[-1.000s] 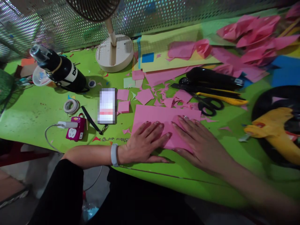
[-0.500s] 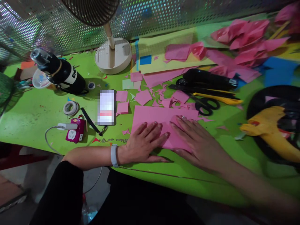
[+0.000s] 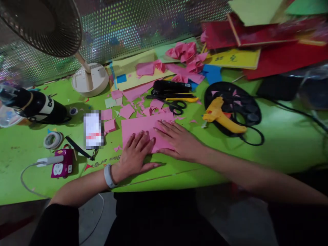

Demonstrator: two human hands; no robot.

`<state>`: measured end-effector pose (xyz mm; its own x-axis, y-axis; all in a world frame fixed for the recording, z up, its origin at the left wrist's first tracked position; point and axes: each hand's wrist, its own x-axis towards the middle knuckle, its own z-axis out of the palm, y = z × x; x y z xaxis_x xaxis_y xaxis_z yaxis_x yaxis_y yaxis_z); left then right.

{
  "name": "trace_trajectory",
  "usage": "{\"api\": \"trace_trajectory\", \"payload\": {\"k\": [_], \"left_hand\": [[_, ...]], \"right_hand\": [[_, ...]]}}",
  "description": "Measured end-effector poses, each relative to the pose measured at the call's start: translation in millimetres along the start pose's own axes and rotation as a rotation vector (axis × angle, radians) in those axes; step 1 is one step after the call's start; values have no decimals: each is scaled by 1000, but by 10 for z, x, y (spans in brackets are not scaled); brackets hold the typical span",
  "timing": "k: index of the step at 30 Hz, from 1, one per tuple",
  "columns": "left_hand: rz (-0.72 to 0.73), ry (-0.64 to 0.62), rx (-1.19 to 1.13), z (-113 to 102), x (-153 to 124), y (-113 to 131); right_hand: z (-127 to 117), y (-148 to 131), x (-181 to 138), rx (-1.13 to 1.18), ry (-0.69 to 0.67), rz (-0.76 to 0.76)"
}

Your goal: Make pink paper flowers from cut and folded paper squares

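Note:
A pink sheet of paper [image 3: 135,124] lies flat on the green table near its front edge. My left hand [image 3: 135,152] rests on the sheet's lower left part, palm down, fingers spread, a grey band on the wrist. Across the right part of the same sheet lies my right hand [image 3: 176,140], also flat with fingers stretched out. Neither hand grips anything. Just beyond the sheet are black-handled scissors [image 3: 177,107], a black stapler [image 3: 171,87] and many pink paper scraps [image 3: 151,108]. Small pink squares [image 3: 109,125] sit to its left.
A yellow glue gun [image 3: 222,116] rests on a black tray [image 3: 252,102] at right. Leftward are a phone [image 3: 93,130], a tape roll [image 3: 53,140], a purple power adapter [image 3: 61,164] and a dark bottle [image 3: 42,106]. A fan [image 3: 89,80] and folded pink paper flowers [image 3: 186,53] stand behind.
The view has swung to the right, so more of the table's right side shows and things appear farther left. Both hands remain flat on the pink sheet.

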<state>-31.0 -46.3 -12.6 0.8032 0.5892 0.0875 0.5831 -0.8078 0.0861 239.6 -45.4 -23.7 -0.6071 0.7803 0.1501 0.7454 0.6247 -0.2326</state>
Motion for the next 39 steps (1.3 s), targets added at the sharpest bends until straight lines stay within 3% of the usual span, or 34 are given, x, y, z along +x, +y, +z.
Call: {"api": "trace_trajectory", "payload": {"k": [10, 28, 39], "left_hand": [[26, 66, 2, 55, 9, -97], [-45, -14, -64, 45, 58, -101], [-89, -57, -61, 2, 102, -72]], "right_hand": [[116, 43, 88, 14, 62, 45], [77, 68, 123, -17, -33, 105], [108, 81, 143, -78, 46, 115]]}}
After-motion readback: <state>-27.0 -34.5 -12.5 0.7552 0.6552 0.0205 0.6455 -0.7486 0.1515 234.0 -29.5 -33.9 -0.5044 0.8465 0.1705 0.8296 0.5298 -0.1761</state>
